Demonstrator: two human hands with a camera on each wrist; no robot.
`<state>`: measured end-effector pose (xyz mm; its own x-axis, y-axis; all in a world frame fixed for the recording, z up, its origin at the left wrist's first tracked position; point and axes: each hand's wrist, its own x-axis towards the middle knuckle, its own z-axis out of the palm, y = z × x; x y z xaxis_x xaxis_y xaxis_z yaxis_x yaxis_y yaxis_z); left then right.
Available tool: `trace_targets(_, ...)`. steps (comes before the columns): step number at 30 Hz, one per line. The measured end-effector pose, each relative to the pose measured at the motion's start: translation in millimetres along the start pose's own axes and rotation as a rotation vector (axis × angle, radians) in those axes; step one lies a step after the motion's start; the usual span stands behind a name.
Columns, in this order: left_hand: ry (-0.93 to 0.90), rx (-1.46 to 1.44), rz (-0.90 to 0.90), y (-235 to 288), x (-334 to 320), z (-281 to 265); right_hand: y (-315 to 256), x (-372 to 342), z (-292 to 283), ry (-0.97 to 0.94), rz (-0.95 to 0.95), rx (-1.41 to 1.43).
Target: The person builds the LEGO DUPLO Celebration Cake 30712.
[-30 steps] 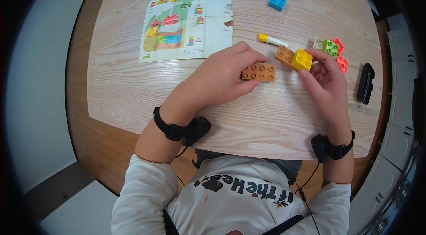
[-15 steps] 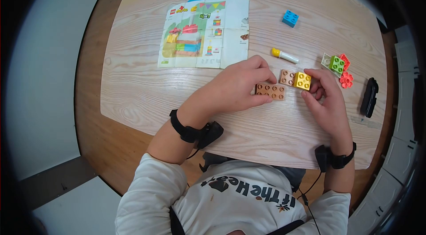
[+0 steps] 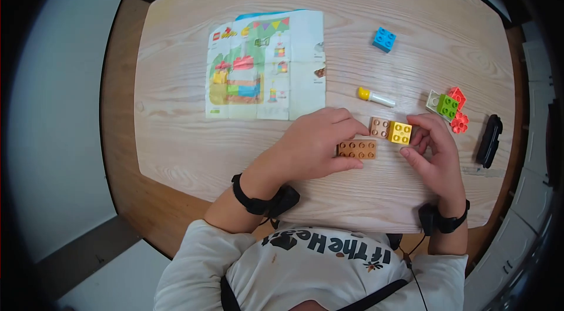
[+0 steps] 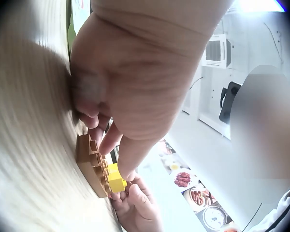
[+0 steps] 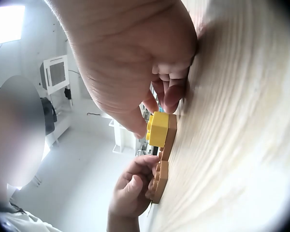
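Fingers (image 3: 350,128) overlap brown brick (image 3: 359,149), grip of left hand (image 3: 314,143) unclear, right hand (image 3: 437,155) loose beside yellow brick (image 3: 400,133)

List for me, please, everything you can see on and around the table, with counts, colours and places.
Table: 1, pale wood, centre
Instruction sheet: 1, multicoloured, left of table's centre
Blue brick: 1, blue, far side, right of centre
Brown bricks: 2, brown, right of centre, one beyond the other
Yellow brick: 1, yellow, on the farther brown brick
Stick-shaped piece: 1, yellow and white, beyond the brown bricks
Green brick: 1, green, table's right
Red pieces: 2, red, beside the green brick
Whitish piece: 1, same cluster
Black object: 1, black, near table's right edge
Cabinets: several, white, right of table
Wristbands: 2, black, on both arms
Shirt: 1, white, worn
Left hand: 1, bare, at the nearer brown brick
Right hand: 1, bare, beside the yellow brick
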<state>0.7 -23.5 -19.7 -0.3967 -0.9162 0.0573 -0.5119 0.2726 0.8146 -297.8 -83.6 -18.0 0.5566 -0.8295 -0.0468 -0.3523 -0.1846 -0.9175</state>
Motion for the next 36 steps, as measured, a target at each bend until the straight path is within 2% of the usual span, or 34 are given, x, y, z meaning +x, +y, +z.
trace_targets(3,0.006,-0.042,-0.105,7.5,9.0,-2.1,-0.8,1.3,-7.1,-0.017,0.004,0.03)
trace_targets(10,-0.144,-0.06,-0.324,39.7,25.7,-19.5,-6.5,-0.7,-9.0,-0.05,-0.03,0.032)
trace_targets(16,-0.082,0.17,0.131,64.4,104.4,-28.2,0.3,-4.0,-2.5,-0.012,-0.049,-0.037)
trace_targets(19,-0.102,0.347,0.226,68.0,151.6,-1.1,-1.0,-5.1,-2.0,-0.014,-0.002,-0.04)
trace_targets(24,-0.164,0.571,0.243,65.1,183.7,38.9,9.7,-6.5,3.7,0.032,-0.1,-0.116)
trace_targets(28,-0.118,0.542,0.214,77.0,177.4,31.3,16.0,-3.9,6.3,0.069,-0.144,-0.084)
trace_targets(34,-0.016,0.123,-0.098,81.3,99.8,-6.4,18.1,-3.3,8.7,0.08,-0.212,-0.1)
trace_targets(36,0.046,0.13,-0.162,73.8,71.8,-12.4,11.0,-3.2,9.1,0.036,-0.155,-0.058)
